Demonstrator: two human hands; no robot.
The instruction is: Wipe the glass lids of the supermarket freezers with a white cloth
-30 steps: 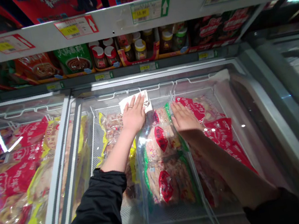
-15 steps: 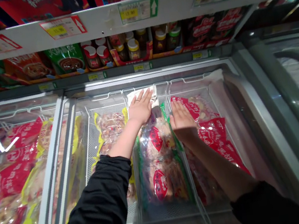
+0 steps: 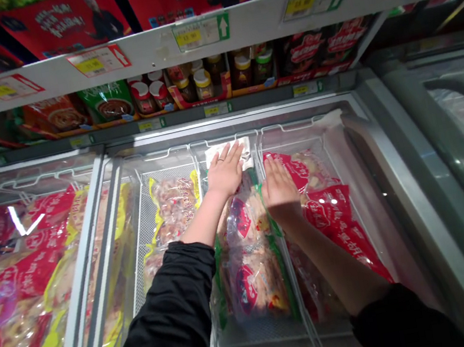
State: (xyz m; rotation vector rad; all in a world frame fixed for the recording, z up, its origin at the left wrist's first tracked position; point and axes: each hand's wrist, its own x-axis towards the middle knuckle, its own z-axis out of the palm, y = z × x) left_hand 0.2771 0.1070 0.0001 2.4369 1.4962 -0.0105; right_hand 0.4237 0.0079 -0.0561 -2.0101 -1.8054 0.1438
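Note:
My left hand (image 3: 226, 169) lies flat, fingers spread, on a folded white cloth (image 3: 247, 153) near the far edge of the chest freezer's glass lid (image 3: 260, 331). It presses the cloth down; a ring shows on one finger. Lower and to the right, my right hand (image 3: 279, 189) rests palm down on the lid, fingers straight and close together, holding nothing. Beneath the glass, clear bags with red labels (image 3: 257, 279) fill the middle wire basket. Red bags (image 3: 329, 204) lie in the basket on the right, and yellow-edged bags (image 3: 174, 204) in the left one.
A metal frame (image 3: 223, 124) runs along the lid's far side. Above it stand spice jars (image 3: 203, 83) and packets under a shelf edge with price tags (image 3: 200, 32). Further freezers adjoin on both sides, the left one full of red bags (image 3: 20, 270).
My left hand and the cloth have shifted slightly to the right across the glass. My right hand stays at nearly the same place. The view has tilted a little, showing more of the upper shelf.

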